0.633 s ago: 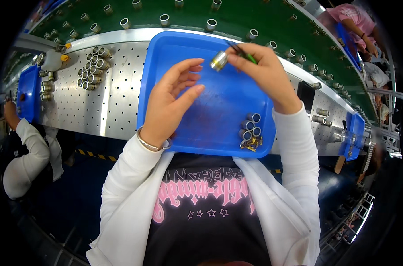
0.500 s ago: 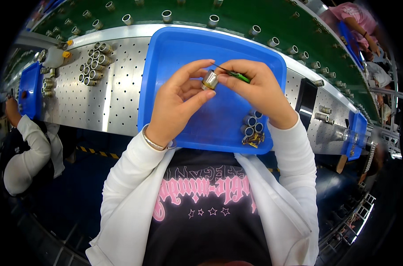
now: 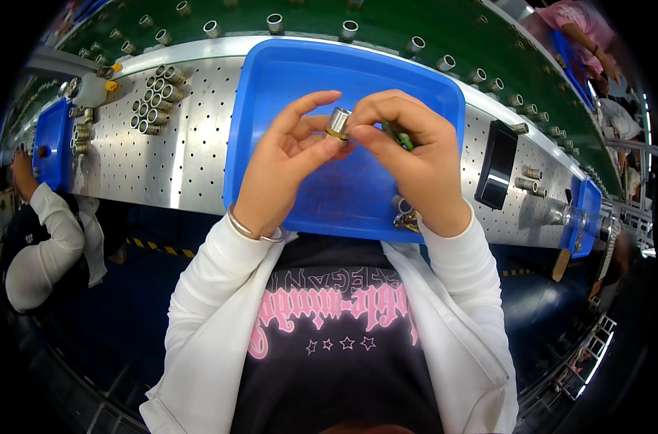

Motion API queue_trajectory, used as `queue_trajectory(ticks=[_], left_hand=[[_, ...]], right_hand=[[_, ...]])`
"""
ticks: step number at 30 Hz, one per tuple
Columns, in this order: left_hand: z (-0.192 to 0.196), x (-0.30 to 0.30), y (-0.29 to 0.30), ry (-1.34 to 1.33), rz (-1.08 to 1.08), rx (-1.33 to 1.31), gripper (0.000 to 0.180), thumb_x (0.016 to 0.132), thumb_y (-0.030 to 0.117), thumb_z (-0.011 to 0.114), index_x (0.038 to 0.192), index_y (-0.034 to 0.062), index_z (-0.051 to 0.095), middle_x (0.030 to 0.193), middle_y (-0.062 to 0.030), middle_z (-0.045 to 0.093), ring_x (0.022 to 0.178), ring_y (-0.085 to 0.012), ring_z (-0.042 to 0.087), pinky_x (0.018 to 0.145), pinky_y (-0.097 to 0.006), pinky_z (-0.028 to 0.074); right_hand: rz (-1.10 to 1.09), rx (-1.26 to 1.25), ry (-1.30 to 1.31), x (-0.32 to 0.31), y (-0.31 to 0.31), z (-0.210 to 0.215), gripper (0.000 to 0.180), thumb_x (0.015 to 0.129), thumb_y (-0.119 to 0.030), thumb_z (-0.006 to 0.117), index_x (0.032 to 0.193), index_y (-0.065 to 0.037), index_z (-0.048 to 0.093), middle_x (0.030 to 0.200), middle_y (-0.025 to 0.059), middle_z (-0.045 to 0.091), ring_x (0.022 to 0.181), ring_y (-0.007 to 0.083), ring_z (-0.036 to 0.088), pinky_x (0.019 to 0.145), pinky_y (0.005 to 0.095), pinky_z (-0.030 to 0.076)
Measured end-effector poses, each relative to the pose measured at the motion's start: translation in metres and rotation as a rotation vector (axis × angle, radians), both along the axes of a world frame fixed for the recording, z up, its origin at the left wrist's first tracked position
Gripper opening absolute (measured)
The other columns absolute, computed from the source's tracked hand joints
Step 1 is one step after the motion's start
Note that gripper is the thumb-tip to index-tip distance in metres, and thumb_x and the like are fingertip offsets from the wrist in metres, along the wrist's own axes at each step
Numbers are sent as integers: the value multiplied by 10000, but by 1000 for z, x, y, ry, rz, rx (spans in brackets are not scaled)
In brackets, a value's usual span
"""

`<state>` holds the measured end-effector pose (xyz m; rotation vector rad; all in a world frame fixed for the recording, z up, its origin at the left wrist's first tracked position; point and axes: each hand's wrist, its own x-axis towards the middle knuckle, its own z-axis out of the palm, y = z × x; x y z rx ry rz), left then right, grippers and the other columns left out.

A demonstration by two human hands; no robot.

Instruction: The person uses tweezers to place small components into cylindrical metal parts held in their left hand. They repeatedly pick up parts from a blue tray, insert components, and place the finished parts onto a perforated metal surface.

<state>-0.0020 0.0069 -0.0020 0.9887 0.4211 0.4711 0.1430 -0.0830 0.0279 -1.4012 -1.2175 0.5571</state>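
My left hand (image 3: 282, 155) pinches a short silver metal sleeve (image 3: 338, 119) between thumb and fingers above the blue tray. A yellowish band shows around the sleeve's lower end, and the sleeve stands nearly upright. On its other side, the thumb and forefinger of my right hand (image 3: 416, 141) are at the yellowish end. Also tucked in that right hand is a slim green-handled tool (image 3: 403, 139); its tip is hidden. Under my right wrist, in the tray's near right corner, lie small brass-coloured pieces (image 3: 407, 219) and a metal sleeve (image 3: 399, 203), partly covered.
The blue tray (image 3: 236, 155) rests on a perforated metal bench (image 3: 209, 134). Several sleeves (image 3: 155, 98) are grouped left; a black flat device (image 3: 497, 165) lies right. Beyond runs a green conveyor (image 3: 311, 25) with sleeves standing on it. Another person (image 3: 50, 246) works at far left.
The sleeve has turned more upright, its yellowish band now lower. My right fingers have shifted to the band, and the tool has swung back into the palm. My right forearm has moved slightly left.
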Motion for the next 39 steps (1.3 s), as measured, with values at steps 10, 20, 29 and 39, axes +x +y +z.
queue_trajectory(ticks=[10, 20, 29, 39], left_hand=[[3, 5, -3, -29, -27, -263, 439, 897, 137, 552, 1294, 20, 406, 1126, -150, 573, 966, -195, 605, 891, -289, 472], [0, 6, -2, -31, -25, -246, 440, 897, 110, 542, 1306, 39, 397, 1137, -146, 574, 987, -192, 593, 893, -287, 462], [4, 6, -10, 16, -199, 166, 508, 900, 64, 515, 1364, 24, 312, 1147, -156, 565, 1065, -202, 552, 937, -316, 439], [9, 5, -3, 92, -185, -175, 520, 889, 152, 557, 1351, 35, 348, 1151, -178, 567, 946, -177, 616, 865, -270, 489]], right_hand=[[-18, -133, 385, 0, -17, 0, 70, 824, -48, 639, 852, 12, 615, 778, 23, 613, 734, 64, 550, 660, 195, 426], [9, -254, 223, 4, -34, -2, 100, 770, -15, 670, 862, 7, 636, 783, 30, 617, 716, 70, 553, 620, 201, 433], [27, -127, -297, 26, -16, 14, 174, 717, -24, 668, 892, -25, 661, 849, 93, 642, 736, 234, 615, 685, 287, 496], [-90, -274, -267, 35, -23, 8, 116, 730, -72, 691, 809, -9, 634, 720, 90, 605, 630, 202, 563, 569, 275, 427]])
